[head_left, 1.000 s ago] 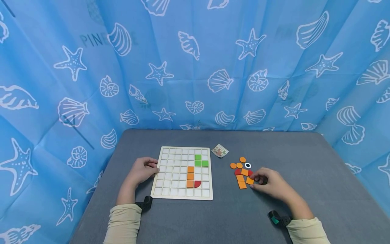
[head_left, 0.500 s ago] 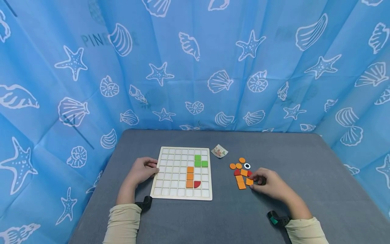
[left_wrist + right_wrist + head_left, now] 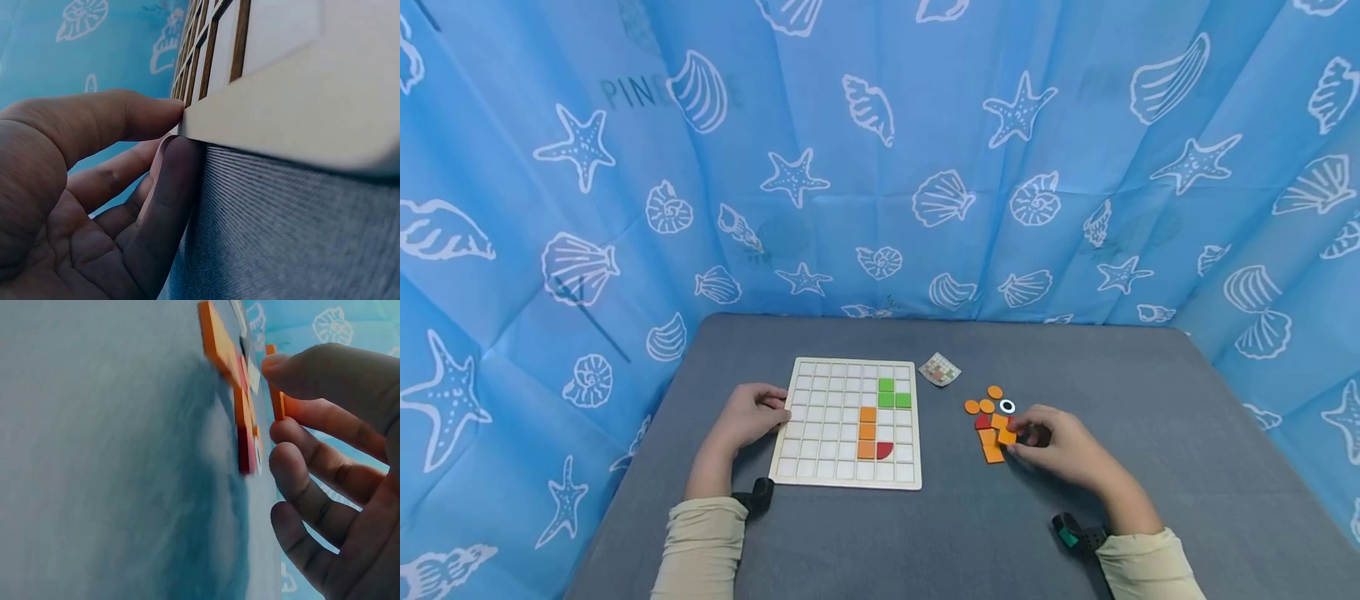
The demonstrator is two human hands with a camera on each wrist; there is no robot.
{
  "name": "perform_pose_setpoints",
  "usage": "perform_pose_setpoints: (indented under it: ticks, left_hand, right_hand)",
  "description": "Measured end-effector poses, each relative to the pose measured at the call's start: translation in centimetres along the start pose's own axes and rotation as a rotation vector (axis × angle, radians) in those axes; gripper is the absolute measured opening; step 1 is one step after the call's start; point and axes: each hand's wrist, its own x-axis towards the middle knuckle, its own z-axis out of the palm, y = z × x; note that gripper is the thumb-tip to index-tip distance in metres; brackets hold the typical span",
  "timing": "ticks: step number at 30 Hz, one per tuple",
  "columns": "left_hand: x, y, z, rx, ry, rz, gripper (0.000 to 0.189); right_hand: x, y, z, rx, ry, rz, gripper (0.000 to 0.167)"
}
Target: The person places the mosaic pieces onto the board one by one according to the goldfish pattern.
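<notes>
A square white grid board [image 3: 838,393] lies on the table, and my left hand [image 3: 748,418] pinches its left edge between thumb and fingers, as the left wrist view shows up close. On the board sit several green square tiles [image 3: 886,400], a column of orange square tiles [image 3: 867,432] and one red quarter-round tile [image 3: 884,451]. My right hand [image 3: 1067,446] pinches an orange square tile [image 3: 277,403] between thumb and index finger, lifted just off the table over the loose pieces. In the head view it partly covers a second red piece.
Under and beyond the right hand lie loose orange squares [image 3: 993,455], orange discs [image 3: 987,406], a red piece [image 3: 982,422] and a white ring-shaped piece with a dark centre [image 3: 1007,406]. A small patterned card [image 3: 940,369] lies off the board's upper right corner. A shell-print curtain surrounds the grey table [image 3: 820,542].
My right hand has lifted the orange square tile off the table and moved it slightly left, over the other orange pieces. The left hand keeps its grip on the board.
</notes>
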Motion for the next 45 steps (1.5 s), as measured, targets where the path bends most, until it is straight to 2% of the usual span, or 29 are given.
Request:
perform_pose_setpoints:
  ticks: [4, 8, 13, 21, 28, 34, 45]
  left_hand:
    - [0.1, 0.1, -0.1, -0.001, -0.003, -0.006, 0.036]
    - [0.0, 0.1, -0.1, -0.01, -0.005, -0.017, 0.036]
    - [-0.1, 0.1, -0.1, -0.011, -0.006, -0.02, 0.037]
    - [0.1, 0.0, 0.0, -0.016, -0.002, -0.014, 0.038]
    - [0.2, -0.1, 0.0, -0.026, 0.004, -0.007, 0.037]
    - [0.2, -0.1, 0.0, -0.029, 0.004, -0.015, 0.036]
    - [0.3, 0.0, 0.1, -0.016, 0.013, -0.016, 0.036]
  right_hand:
    - [1.0, -0.9, 0.6, -0.011, 0.031, -0.04, 0.019]
    - [2.3, -1.9, 1.5, 0.024, 0.033, -0.09, 0.019]
    - [4.5, -3.6, 2.9, 0.05, 0.012, -0.13, 0.021]
    - [8.2, -7.0, 6.3, 0.068, -0.019, -0.129, 0.024]
    - [11.0, -9.6, 9.1, 0.081, -0.072, -0.228, 0.022]
    - [12.5, -11.2, 11.2, 0.088, -0.14, -0.207, 0.022]
    - [14.0, -12.4, 12.9, 0.023, -0.179, -0.195, 0.021]
